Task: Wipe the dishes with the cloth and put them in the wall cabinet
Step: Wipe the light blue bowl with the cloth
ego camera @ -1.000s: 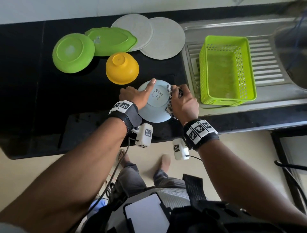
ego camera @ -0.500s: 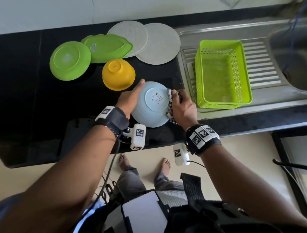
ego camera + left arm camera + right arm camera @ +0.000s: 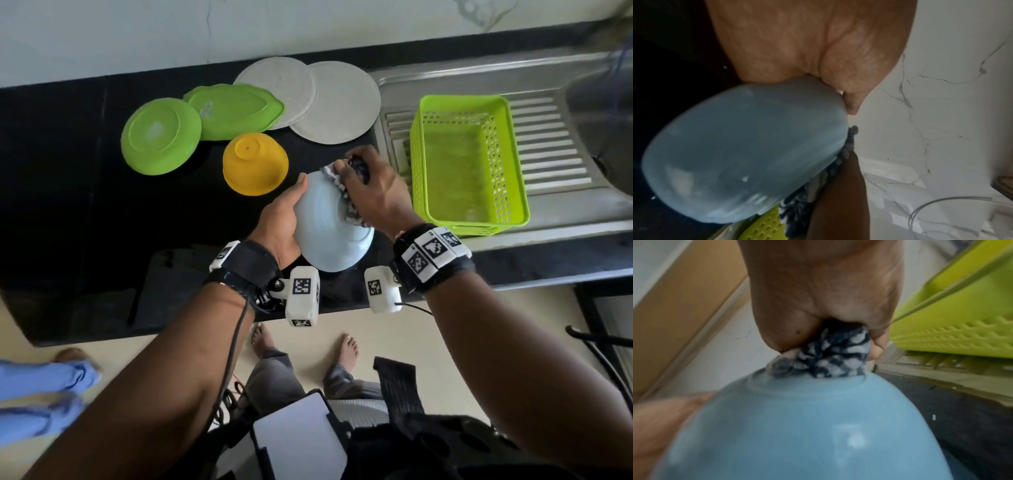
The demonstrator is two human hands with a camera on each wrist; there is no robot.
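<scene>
You stand at a black countertop [image 3: 78, 205] under a white, grey-veined marble wall [image 3: 137, 37]; your left hand [image 3: 279, 222] grips the light blue bowl [image 3: 325, 226], held bottom-up and tilted over the counter's front edge, thumb along its side; your right hand [image 3: 373, 192] is curled round a black-and-white checked cloth [image 3: 830, 353], which presses on the bowl's base; behind lie a yellow bowl [image 3: 255, 164] upside down, a round green plate [image 3: 161, 135], a green leaf-shaped dish [image 3: 236, 109] and two grey plates [image 3: 337, 106], overlapping; to your right a green basket [image 3: 469, 161] sits on the steel draining board [image 3: 555, 137]; beige floor [image 3: 462, 325] shows below the counter.
</scene>
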